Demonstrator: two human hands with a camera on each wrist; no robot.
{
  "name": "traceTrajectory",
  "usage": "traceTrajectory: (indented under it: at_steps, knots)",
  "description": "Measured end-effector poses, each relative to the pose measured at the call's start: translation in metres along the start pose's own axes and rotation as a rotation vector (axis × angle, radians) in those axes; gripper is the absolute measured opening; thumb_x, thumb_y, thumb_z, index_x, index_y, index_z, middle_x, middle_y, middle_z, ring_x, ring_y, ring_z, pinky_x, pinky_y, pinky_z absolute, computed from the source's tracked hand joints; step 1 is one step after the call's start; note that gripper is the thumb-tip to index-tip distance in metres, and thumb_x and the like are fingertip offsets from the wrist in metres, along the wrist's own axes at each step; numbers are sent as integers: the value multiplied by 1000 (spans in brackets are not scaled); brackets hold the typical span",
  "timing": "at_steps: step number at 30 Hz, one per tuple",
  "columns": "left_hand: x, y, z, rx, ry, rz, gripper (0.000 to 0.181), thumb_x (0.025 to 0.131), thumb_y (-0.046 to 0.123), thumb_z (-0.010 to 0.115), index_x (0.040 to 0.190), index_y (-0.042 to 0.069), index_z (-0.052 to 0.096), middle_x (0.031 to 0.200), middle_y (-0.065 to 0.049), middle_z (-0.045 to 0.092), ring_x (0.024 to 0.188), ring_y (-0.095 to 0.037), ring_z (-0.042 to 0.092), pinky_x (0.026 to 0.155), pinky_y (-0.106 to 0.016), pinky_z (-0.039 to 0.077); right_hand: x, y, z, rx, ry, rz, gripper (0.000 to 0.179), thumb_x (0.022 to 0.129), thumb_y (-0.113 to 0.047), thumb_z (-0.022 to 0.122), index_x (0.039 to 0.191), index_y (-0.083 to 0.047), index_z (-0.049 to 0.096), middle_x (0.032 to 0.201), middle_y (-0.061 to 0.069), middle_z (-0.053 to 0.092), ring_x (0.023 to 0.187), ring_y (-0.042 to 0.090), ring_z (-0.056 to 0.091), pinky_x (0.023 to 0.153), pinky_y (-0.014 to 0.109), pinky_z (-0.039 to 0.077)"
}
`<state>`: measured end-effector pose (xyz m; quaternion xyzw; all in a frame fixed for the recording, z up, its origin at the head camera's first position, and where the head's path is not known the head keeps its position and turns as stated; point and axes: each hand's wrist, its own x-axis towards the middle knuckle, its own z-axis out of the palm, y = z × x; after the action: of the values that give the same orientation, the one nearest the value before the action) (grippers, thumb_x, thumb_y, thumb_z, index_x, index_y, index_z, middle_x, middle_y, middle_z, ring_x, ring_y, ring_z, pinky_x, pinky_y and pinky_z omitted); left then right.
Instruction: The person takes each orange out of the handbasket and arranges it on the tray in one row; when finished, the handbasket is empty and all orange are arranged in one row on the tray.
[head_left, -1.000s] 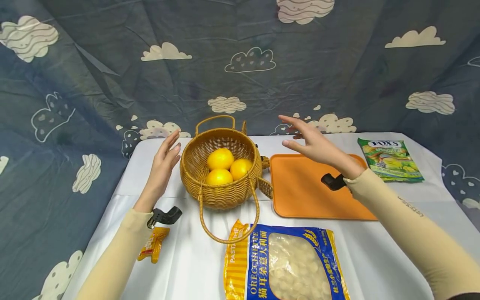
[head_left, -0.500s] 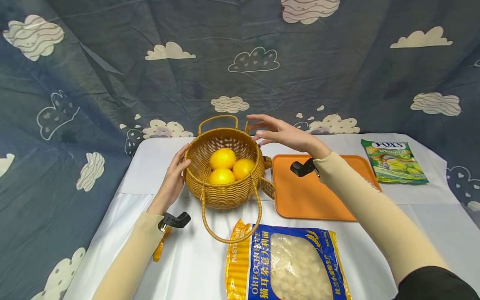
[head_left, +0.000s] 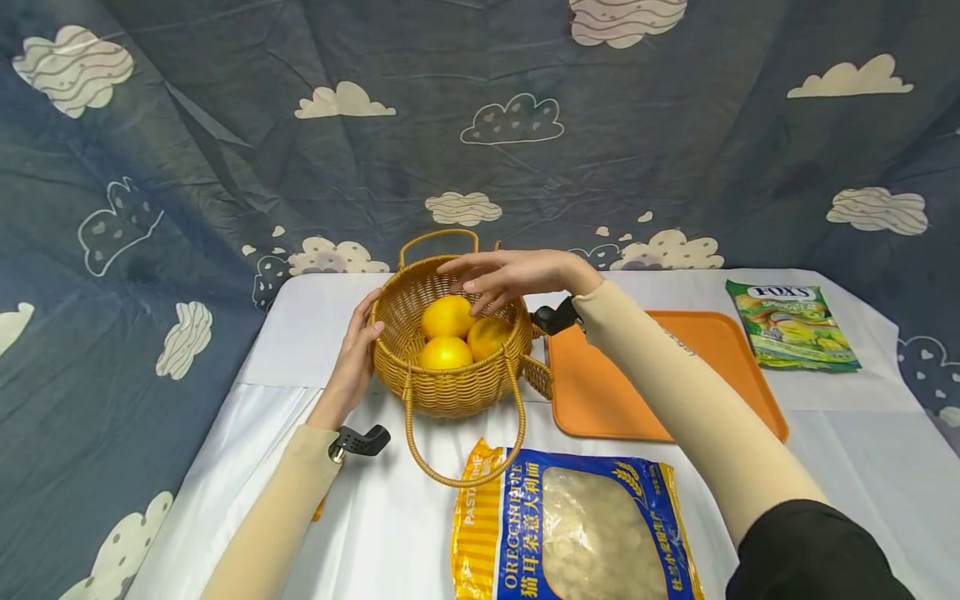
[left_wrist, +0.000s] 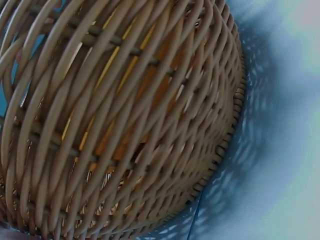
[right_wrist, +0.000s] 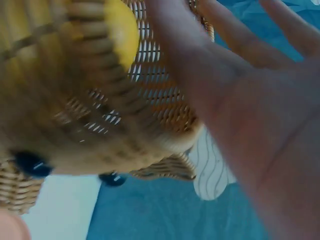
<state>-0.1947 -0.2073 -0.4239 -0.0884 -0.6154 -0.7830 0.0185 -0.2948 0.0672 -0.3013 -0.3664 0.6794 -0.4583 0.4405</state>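
Pasta bag point(head_left: 592, 533), labelled ORECCHIETTE, lies flat on the counter point(head_left: 390, 533) in front of the basket point(head_left: 453, 393), window showing pale pieces. Bit of orange wrapper point(head_left: 319, 508) front-left of the basket, mostly hidden behind the left sleeve point(head_left: 273, 500). Front handle point(head_left: 465, 483) slopes down from the basket's near rim; from where I stand its loop overlaps a corner of the pasta bag. Left hand point(head_left: 355, 354) is at the basket's left side: fingers nearly straight, laid along the outer wall, thumb apart from them near the rim. Basket is wicker, sits upright, dark beads point(right_wrist: 31, 164) on its right side, rear handle point(head_left: 442, 232) up at the back. Three yellow fruits point(head_left: 446, 354) bunched inside it. Right hand point(head_left: 517, 273) reaches in over the basket's right rim, above the rear and right fruits; fingers loosely spread, gripping nothing. Fingertip contact with fruit: can't tell. Orange tray point(head_left: 600, 392) right of the basket, partly covered by the right sleeve point(head_left: 675, 400). Green FOX'S bag point(head_left: 795, 329) far right of the basket. Cloud-print backdrop point(head_left: 375, 167) hangs behind the basket.
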Motion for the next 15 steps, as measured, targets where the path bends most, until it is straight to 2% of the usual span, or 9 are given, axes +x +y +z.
traceTrajectory:
  at_steps: [4, 7, 11, 15]
  knots:
    - [-1, -1, 0, -2, 7, 12, 55, 95, 13, 40, 149, 16, 28, 155, -4, 21, 141, -25, 18, 113, -45, 12, 18, -7, 0, -22, -113, 135, 57, 100, -20, 46, 152, -14, 23, 154, 16, 18, 120, 45, 47, 100, 47, 39]
    - [-1, -1, 1, 3, 11, 21, 54, 96, 13, 40, 149, 16, 29, 155, -3, 22, 141, -25, 19, 113, -46, 13, 30, -11, 2, -21, -165, 222, 57, 100, -20, 46, 152, -15, 24, 157, 15, 10, 120, 47, 47, 101, 48, 38]
    - [0, -3, 1, 25, 13, 27, 54, 96, 14, 39, 149, 16, 29, 154, -2, 24, 140, -24, 21, 113, -45, 15, 43, -13, 6, -23, -168, 324, 55, 100, -20, 47, 152, -17, 28, 158, 8, 9, 116, 48, 50, 99, 50, 40]
    - [-1, -3, 1, 46, 18, 22, 54, 96, 17, 40, 149, 18, 29, 154, 0, 25, 140, -24, 21, 113, -44, 17, 52, -12, 11, -70, -180, 422, 52, 100, -23, 47, 150, -20, 32, 157, 9, 10, 110, 47, 55, 95, 50, 44]
